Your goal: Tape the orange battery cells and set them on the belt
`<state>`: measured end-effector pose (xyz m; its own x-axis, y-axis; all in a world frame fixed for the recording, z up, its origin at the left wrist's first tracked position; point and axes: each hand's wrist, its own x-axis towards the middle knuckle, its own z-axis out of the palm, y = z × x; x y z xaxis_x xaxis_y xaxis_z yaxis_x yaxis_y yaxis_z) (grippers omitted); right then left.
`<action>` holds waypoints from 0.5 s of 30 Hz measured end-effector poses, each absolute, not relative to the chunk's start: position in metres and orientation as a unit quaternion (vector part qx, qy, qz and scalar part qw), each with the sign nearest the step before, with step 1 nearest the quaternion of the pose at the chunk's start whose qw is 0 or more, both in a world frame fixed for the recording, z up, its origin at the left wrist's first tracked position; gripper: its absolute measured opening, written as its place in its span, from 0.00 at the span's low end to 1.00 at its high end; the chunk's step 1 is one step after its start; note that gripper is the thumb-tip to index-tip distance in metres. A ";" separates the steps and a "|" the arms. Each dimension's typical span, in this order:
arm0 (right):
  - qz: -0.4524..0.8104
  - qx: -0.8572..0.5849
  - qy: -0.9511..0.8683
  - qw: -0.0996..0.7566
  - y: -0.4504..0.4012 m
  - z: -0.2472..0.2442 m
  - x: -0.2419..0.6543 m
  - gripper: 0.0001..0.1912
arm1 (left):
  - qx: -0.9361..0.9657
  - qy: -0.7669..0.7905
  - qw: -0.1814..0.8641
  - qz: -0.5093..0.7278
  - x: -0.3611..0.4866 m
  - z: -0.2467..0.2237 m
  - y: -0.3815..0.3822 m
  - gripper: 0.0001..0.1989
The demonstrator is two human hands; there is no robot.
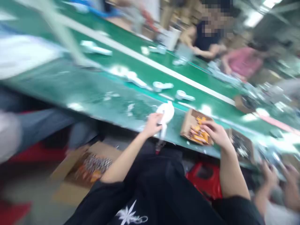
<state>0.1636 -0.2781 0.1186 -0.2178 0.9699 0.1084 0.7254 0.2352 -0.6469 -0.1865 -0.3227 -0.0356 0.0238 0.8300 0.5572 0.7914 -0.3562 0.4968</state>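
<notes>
My left hand [152, 125] is closed on a white plastic part [166, 113] with a round head and a straight handle, at the near edge of the bench. The handle points down toward my lap. My right hand [215, 133] reaches over a small cardboard box [185, 126] of orange pieces [198, 137]. Its fingers are pinched together at the pieces; blur hides what is between them. Right of that hand is another box holding dark small parts [241, 145], partly behind my forearm.
Similar white parts [185, 95] lie along the green belt [145, 70] beyond the bench edge. A carton [110, 153] of small parts stands below on the left, a red stool [203, 179] below on the right. A co-worker's hands [269, 173] work at far right; people sit opposite.
</notes>
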 end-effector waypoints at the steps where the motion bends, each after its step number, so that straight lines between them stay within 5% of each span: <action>1: 0.193 -0.595 -0.750 0.216 -0.268 0.118 0.183 0.16 | 0.737 0.530 0.047 0.418 -0.173 -0.046 -0.302 0.17; 6: 0.103 -0.619 -0.779 -0.010 -0.256 0.084 0.246 0.12 | 0.702 0.519 0.131 0.469 -0.162 -0.094 -0.282 0.24; 12: 0.157 -0.467 -0.869 -0.042 -0.229 0.052 0.219 0.18 | 0.660 0.560 0.145 0.479 -0.167 -0.095 -0.300 0.25; 15: 0.222 -0.455 -0.862 -0.009 -0.214 0.043 0.211 0.11 | 0.655 0.569 0.129 0.480 -0.165 -0.092 -0.298 0.25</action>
<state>0.2109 -0.2139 0.0428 -0.5865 0.7800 -0.2183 0.7883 0.4879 -0.3748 -0.1650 -0.2984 -0.0924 -0.1082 0.8694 0.4821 0.6215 -0.3193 0.7154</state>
